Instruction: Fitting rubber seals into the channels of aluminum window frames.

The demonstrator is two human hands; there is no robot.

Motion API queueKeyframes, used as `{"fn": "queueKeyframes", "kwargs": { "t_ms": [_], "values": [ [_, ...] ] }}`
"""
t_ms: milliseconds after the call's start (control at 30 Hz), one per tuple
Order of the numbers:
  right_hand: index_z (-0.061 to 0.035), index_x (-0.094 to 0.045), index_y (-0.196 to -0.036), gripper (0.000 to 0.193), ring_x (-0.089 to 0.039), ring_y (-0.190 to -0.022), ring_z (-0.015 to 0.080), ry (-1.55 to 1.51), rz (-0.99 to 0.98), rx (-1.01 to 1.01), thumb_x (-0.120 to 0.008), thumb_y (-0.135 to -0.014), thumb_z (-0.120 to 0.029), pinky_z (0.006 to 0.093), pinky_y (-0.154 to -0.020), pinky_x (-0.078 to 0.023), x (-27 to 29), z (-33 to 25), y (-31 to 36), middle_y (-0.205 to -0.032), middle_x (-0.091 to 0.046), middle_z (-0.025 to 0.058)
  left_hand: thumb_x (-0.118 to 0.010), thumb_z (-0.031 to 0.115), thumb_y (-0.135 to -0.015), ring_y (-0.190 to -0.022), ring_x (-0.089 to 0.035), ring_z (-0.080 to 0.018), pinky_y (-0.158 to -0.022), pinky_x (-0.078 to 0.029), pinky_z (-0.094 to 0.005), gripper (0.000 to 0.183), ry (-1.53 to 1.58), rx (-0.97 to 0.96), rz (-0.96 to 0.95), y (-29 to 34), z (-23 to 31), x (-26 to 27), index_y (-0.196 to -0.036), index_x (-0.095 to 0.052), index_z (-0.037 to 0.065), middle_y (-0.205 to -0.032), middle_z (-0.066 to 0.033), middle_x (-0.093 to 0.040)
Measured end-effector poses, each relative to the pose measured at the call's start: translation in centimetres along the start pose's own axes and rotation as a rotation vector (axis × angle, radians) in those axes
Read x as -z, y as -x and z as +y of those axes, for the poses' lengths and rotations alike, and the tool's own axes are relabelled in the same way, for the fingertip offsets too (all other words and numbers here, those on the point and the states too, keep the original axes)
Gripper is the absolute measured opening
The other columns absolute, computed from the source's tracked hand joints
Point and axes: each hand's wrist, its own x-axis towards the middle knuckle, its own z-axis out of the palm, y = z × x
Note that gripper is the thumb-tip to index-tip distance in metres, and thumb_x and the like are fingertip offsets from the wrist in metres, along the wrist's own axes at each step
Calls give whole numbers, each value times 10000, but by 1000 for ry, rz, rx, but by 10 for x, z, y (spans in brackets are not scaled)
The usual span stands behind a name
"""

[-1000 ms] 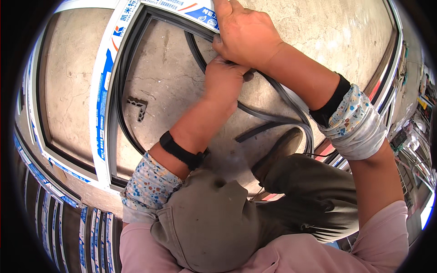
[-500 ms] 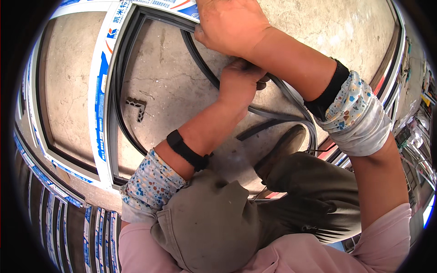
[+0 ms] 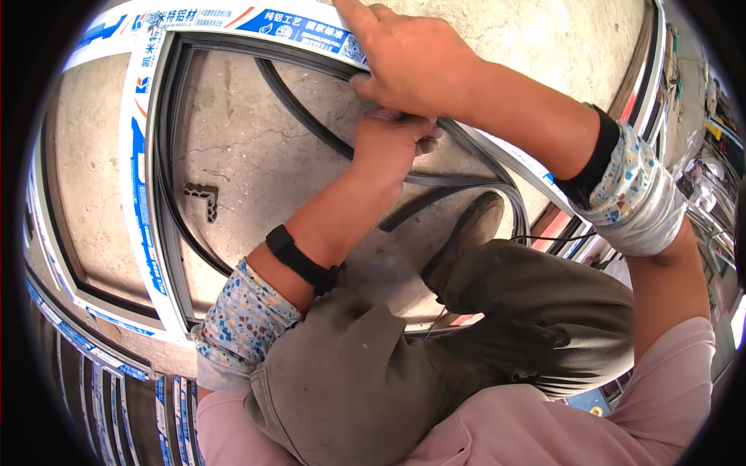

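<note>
A window frame (image 3: 134, 167) of metal profile, covered in white and blue film, lies in front of me. My left hand (image 3: 385, 141) is at the inner side of its far bar, fingers curled round a black rubber seal strip (image 3: 311, 120); its fingertips are partly hidden. The strip runs in long loops inside the frame and back toward my shoe. Just beyond, my right hand (image 3: 423, 66) lies over the far bar. Its index finger is stretched out and its thumb stands apart, near the bar's inner edge. The other right fingers are partly covered.
An L-shaped corner bracket (image 3: 203, 198) lies on the concrete floor inside the frame. My shoe (image 3: 470, 233) rests within the frame, by the strip loops. More film-covered profiles (image 3: 116, 404) lie at lower left. Assorted items (image 3: 703, 175) lie at the far right.
My view has shifted, so the frame and bracket sit further left and more of the far bar shows. The right hand's stretched index finger has come into view. The left hand keeps its grip.
</note>
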Motion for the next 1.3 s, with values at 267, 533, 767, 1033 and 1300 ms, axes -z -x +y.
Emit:
{"fn": "queueKeyframes", "kwargs": {
  "t_ms": [267,533,767,1033,1300],
  "values": [
    [-5,-437,-1276,598,-695,-823,349,78,89,-39,-698,-786,-227,427,-699,-568,-21,18,20,-1038,-642,196,-663,36,-872,-749,-640,-163,-687,-530,-311,143,-12,12,-6,-5,3,-6,-1003,-630,-10,-882,-76,-669],
    [3,-494,-1069,386,-691,-667,333,100,213,61,-662,-776,-183,419,-573,-559,-19,10,0,-866,-652,198,-656,12,-866,-839,-658,-193,-751,-562,-319,200,-48,25,-29,-1,7,-5,-1060,-624,-26,-991,-95,-669],
    [1,-489,-1031,375,-684,-634,344,79,228,102,-674,-762,-183,428,-569,-556,-16,6,-4,-824,-658,195,-643,17,-880,-807,-659,-180,-712,-544,-310,137,-53,17,-8,-1,7,-5,-1013,-639,-18,-929,-93,-682],
    [54,-503,-1075,380,-686,-769,366,40,39,-20,-621,-811,-192,431,-722,-551,4,-5,-11,-850,-674,241,-619,14,-889,-863,-657,-197,-772,-558,-326,166,-67,-18,-29,-1,6,-7,-1052,-601,-13,-984,-92,-665],
    [46,-534,-1032,286,-690,-767,355,-22,187,64,-591,-811,-127,426,-707,-546,-1,-23,-49,-863,-684,231,-601,38,-909,-719,-610,-137,-654,-509,-289,91,7,3,20,-1,2,-11,-953,-661,-13,-852,-64,-668]
  ]
}}
